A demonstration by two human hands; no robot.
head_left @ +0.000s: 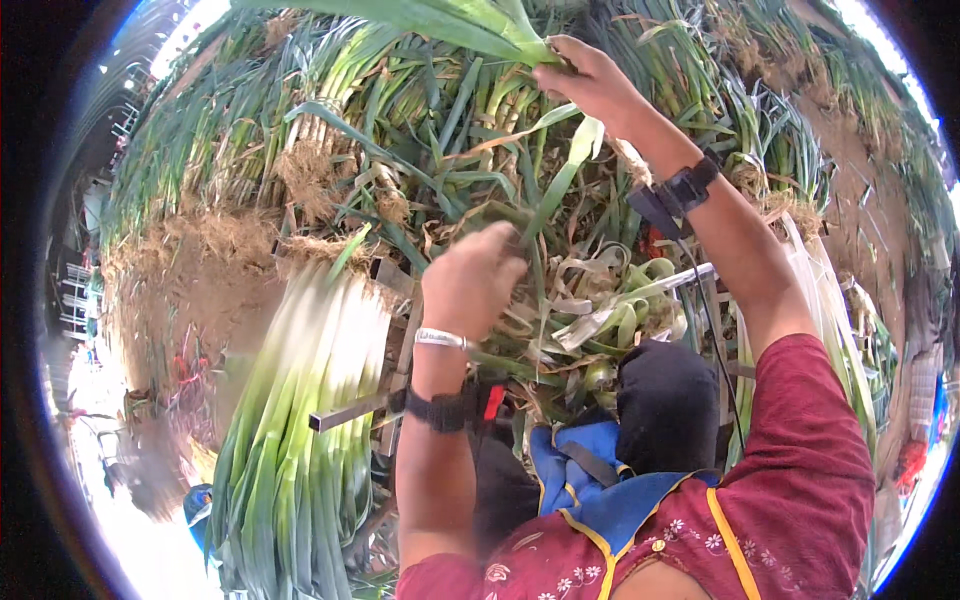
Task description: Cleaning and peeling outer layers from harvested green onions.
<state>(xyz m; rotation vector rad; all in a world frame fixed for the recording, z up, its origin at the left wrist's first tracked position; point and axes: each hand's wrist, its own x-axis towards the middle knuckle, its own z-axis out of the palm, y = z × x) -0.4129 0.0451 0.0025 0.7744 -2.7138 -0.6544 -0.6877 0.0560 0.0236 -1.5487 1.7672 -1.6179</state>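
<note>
Near twelve o'clock, the person's right hand (590, 80) is raised and closed around the broad green leaves of a long leek-like stalk (450, 18), whose blades stretch away toward eleven o'clock across the top of the view. Its forearm runs down toward four o'clock, wearing a black wrist strap with a small dark device (680, 192) and a thin cable trailing below it. At the centre, the left hand (472, 278) is curled into a loose fist, seen from the back, and pressed into a tangle of pale, limp trimmed leaves and strips (590, 300); just what its fingers grasp cannot be told, since the hand is blurred and turned away. That wrist carries a silver-white bangle (440, 339) and, just below it, a black band (440, 410).

Toward eight o'clock lies a thick bundle of cleaned leeks with white shafts and light green tops (300, 420), resting beside a grey metal frame bar (350, 410). From ten o'clock round to two o'clock, heaps of uncleaned green leeks with brown, earthy root tufts (320, 170) fill the background. At five o'clock, a dark red floral sleeve (810, 470) and a blue cloth with yellow edging (600, 490) show.
</note>
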